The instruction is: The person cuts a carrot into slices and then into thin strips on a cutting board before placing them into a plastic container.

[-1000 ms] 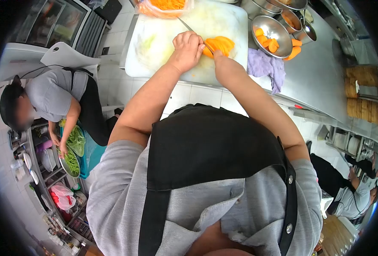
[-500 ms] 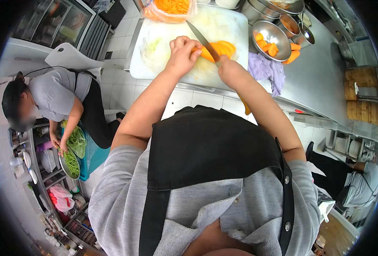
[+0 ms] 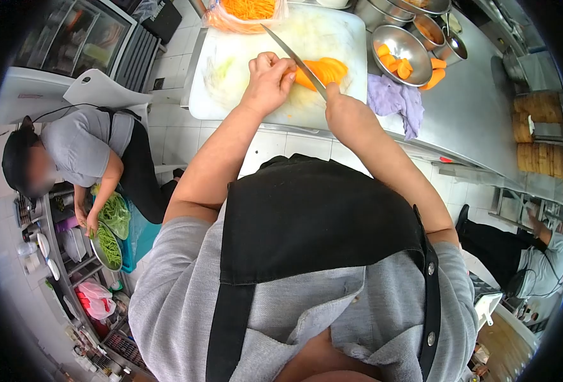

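Note:
My left hand [image 3: 268,83] is closed, its bent fingertips pressing on the left end of an orange carrot [image 3: 302,79] on the white cutting board [image 3: 227,102]. In my right hand [image 3: 350,118] is the handle of a long kitchen knife [image 3: 289,51]. Its blade slants up and left across the carrot, close to my left fingertips. To the right of the blade, thin carrot slices [image 3: 332,69] lie overlapped in a fan. My fingers hide part of the carrot.
Shredded carrot fills a plastic bag [image 3: 248,24] at the board's far edge. Right of the board are a steel bowl [image 3: 391,33] of carrot chunks, a purple cloth [image 3: 395,103] and several metal pots. One co-worker [image 3: 84,143] handles green vegetables at left; another [image 3: 542,261] stands at right.
The knife blade has shifted slightly left along the carrot, toward my left fingers. The view has tilted a little. At right, the co-worker's arm has moved.

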Available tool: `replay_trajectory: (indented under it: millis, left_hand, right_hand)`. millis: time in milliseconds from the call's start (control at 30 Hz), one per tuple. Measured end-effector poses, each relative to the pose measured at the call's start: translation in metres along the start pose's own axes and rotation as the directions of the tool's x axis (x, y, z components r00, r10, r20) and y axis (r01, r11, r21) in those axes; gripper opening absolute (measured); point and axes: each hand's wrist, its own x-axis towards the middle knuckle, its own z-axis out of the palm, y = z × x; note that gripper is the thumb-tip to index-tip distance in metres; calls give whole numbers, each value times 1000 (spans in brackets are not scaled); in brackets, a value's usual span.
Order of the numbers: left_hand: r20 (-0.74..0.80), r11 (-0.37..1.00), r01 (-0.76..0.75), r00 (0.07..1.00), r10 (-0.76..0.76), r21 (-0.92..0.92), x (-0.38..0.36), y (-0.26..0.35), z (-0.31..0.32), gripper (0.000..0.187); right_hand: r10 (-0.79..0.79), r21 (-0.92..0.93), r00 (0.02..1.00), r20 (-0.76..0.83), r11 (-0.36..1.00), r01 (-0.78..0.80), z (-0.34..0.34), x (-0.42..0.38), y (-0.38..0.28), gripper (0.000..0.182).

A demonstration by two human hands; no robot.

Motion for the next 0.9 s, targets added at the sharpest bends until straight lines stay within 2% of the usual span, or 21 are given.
replay_trajectory:
  millis: [367,467,567,767,900]
  left_hand:
    - [-14,998,47,999,-47,-34,0,1,2,18]
    - [12,999,17,1000,-17,-28,1,-3,2,17]
    - [19,999,31,999,-30,-40,1,-2,0,17]
    - [6,997,32,999,-32,-64,1,-1,-1,18]
    - [-22,997,20,1000,-22,-80,1,-5,3,20]
  right_hand:
    - [62,-10,988,140,998,-61,-9,2,-10,16]
    - [84,-15,983,166,996,-83,-6,7,-11,15]
    - [64,22,989,130,997,-67,4,15,-5,16]
    - [130,0,962,240,991,-134,8,30,-11,21]
    - [125,15,966,226,991,-132,9,31,-7,22]
